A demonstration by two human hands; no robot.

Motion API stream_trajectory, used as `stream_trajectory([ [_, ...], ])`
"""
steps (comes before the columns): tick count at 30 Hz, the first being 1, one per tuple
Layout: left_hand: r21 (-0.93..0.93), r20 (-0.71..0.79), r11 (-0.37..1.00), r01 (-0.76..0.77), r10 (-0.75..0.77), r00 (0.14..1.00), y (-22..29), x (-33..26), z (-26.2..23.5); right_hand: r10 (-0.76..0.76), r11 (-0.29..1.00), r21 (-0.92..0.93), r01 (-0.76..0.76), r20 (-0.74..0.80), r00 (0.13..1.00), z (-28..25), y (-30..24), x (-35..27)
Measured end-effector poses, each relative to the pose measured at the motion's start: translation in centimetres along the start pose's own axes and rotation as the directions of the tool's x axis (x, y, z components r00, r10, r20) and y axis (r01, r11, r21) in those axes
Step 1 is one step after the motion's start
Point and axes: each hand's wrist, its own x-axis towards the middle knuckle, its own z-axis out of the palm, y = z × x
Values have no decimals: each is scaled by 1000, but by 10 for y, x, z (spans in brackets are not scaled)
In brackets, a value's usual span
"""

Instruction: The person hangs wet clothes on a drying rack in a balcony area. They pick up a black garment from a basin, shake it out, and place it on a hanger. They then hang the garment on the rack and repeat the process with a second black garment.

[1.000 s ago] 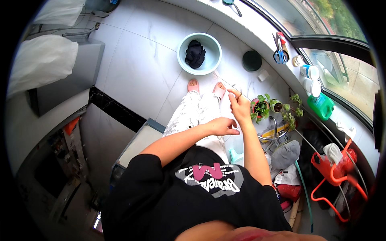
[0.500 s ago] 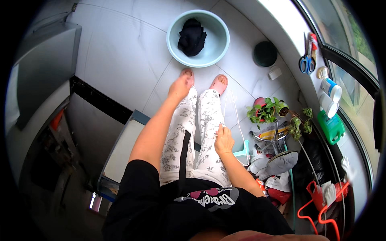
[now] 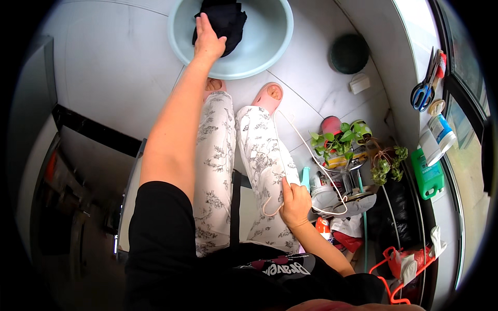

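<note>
In the upper part of the view a pale blue basin [image 3: 282,39] stands on the floor with a bundle of black cloth [image 3: 231,28] inside. My left hand [image 3: 208,44] reaches over its near rim, fingers stretched out above or on the cloth; whether they touch is unclear. Nothing shows in that hand. By my right thigh, my right hand [image 3: 296,203] is closed around the neck of a thin white clothes hanger [image 3: 305,141]. The hanger's hook curls over my patterned trousers [image 3: 212,155], and its long frame extends forward and to the right.
Potted plants [image 3: 345,137] and cluttered household things lie to the right, with red-orange hangers [image 3: 384,282] nearer me. A dark green round object [image 3: 349,54] rests farther off. The window ledge holds blue-handled scissors [image 3: 423,93] and a green jug [image 3: 428,173]. My feet wear pink clogs [image 3: 268,97].
My left hand has moved forward from above my left foot into the basin, fingers stretching out. My right hand still holds the hanger, now turned more into view. The basin appears nearer.
</note>
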Motion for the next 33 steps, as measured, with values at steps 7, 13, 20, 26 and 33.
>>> stream_trajectory([
  [7, 129, 174, 985, 115, -137, 975, -2, 8, 12, -23, 1000, -8, 23, -4, 1000, -8, 11, 8],
  [13, 80, 158, 988, 131, -142, 977, -11, -58, 3, -63, 998, 5, 63, -13, 998, -6, 11, 13],
  [20, -343, -121, 939, -10, -33, 992, 40, -130, -101, -32, 998, 47, 31, 28, 999, -2, 10, 18],
  [26, -418, -421, 856, -303, 113, 900, 120, -198, -187, -52, 998, -24, 52, -23, 998, -2, 8, 25],
  [33, -561, -503, 719, -410, 98, 859, 191, -269, -278, -74, 991, -113, 64, -85, 994, -14, -3, 3],
])
